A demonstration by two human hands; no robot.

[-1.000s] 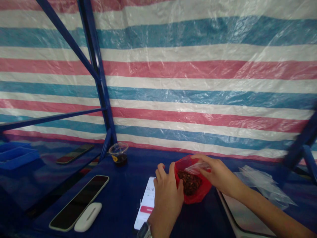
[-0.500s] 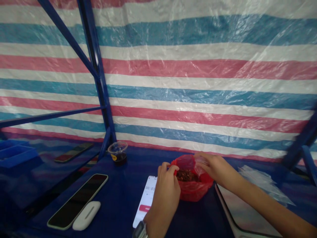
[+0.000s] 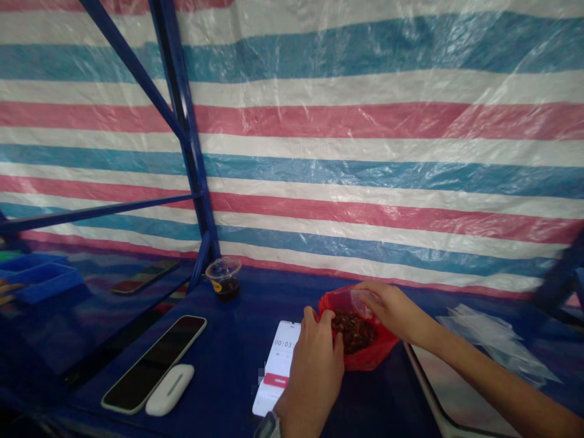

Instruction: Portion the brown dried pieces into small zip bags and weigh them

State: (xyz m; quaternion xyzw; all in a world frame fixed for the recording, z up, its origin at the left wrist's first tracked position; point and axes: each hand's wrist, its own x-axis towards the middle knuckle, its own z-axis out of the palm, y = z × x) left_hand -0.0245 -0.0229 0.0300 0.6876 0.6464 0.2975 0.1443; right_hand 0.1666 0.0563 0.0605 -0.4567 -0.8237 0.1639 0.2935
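Note:
A red plastic bag (image 3: 371, 360) sits on the blue table with its mouth open, and small reddish-brown dried pieces (image 3: 351, 331) show inside. My left hand (image 3: 319, 347), with a watch (image 3: 270, 426) at the wrist, pinches the bag's left rim. My right hand (image 3: 395, 307) is closed at the far right side of the mouth, around a clear plastic piece (image 3: 365, 299) that looks rounded; its full shape is hidden by my fingers and the bag. Partly behind my left forearm lies a phone (image 3: 277, 359) with a lit timer screen.
To the left lie a dark-screened phone (image 3: 157, 362) and a white earbud case (image 3: 170, 390). A clear cup of dark liquid (image 3: 224, 283) stands behind. Clear plastic bags (image 3: 497, 340) and a flat tablet-like device (image 3: 460, 389) lie right. Another person's hand (image 3: 6, 291) is near a blue tray (image 3: 50, 285).
The bag's mouth is wider and more of the brown pieces show. Both hands stay at the rim. The view has shifted slightly, and another person's fingers have appeared at the left edge.

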